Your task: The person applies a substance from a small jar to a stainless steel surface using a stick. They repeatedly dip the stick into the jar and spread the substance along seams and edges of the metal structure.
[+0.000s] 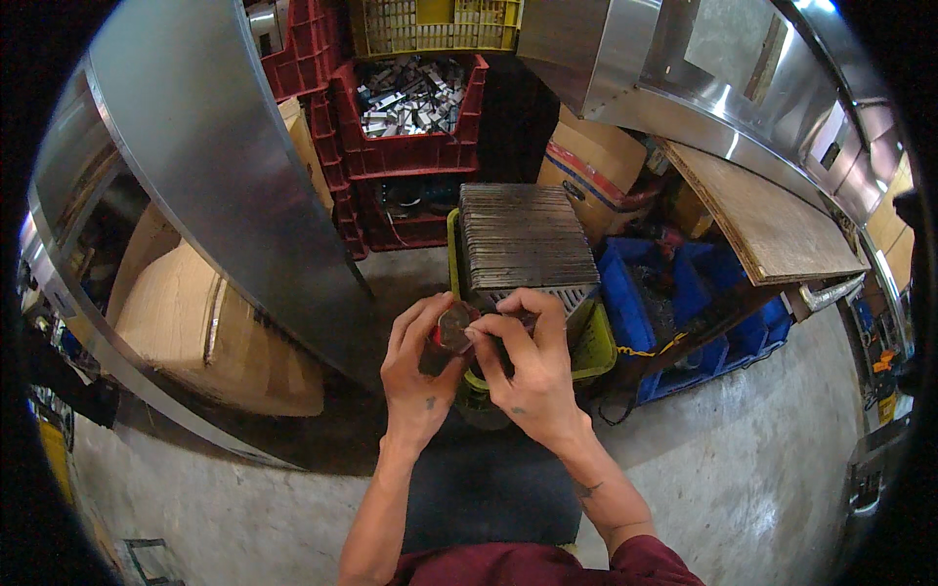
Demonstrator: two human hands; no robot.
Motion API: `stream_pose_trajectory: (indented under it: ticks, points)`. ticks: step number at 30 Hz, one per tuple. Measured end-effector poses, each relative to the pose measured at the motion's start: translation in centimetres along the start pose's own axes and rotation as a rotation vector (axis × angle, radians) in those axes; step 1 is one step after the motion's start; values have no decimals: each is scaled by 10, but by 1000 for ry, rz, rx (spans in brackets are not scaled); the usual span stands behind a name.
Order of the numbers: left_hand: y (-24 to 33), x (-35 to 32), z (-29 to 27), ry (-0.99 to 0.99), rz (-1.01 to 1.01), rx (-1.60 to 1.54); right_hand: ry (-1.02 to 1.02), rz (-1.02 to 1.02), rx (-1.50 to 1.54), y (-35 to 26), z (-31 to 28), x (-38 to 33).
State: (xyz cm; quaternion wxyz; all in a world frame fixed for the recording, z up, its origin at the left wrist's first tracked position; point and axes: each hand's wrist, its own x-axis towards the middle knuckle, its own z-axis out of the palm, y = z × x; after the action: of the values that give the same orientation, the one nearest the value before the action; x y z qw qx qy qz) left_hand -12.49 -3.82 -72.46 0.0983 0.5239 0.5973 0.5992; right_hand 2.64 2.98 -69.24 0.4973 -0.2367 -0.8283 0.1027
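Both of my hands meet in front of me, over the near edge of a yellow-green plastic basket. My left hand is closed around a small round disc-like thing with a dull brownish face and a red edge; its exact kind cannot be made out. On the right side of this disc, my right hand pinches at its edge with thumb and fingertips, and whatever lies between them is hidden. Just beyond my hands, a tightly packed row of thin metal plates stands in the basket.
Red crates are stacked at the back, one full of small metal pieces. Blue bins and a plywood board stand to the right. A large steel panel and a cardboard piece are at left.
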Motion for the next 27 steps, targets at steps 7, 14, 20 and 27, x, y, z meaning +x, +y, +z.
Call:
stream_pose_trajectory:
  ticks: [7, 14, 20, 27]
  points:
    - [0, -1, -2, 8, 32, 20, 1, 19, 28, 2, -1, 1]
    - [-1, -3, 2, 9, -22, 24, 71, 59, 61, 5, -7, 6]
    - [-14, -11, -1, 43, 27, 30, 453, 43, -11, 33, -23, 60]
    - [-23, -23, 1, 71, -63, -69, 765, -9, -32, 84, -29, 139]
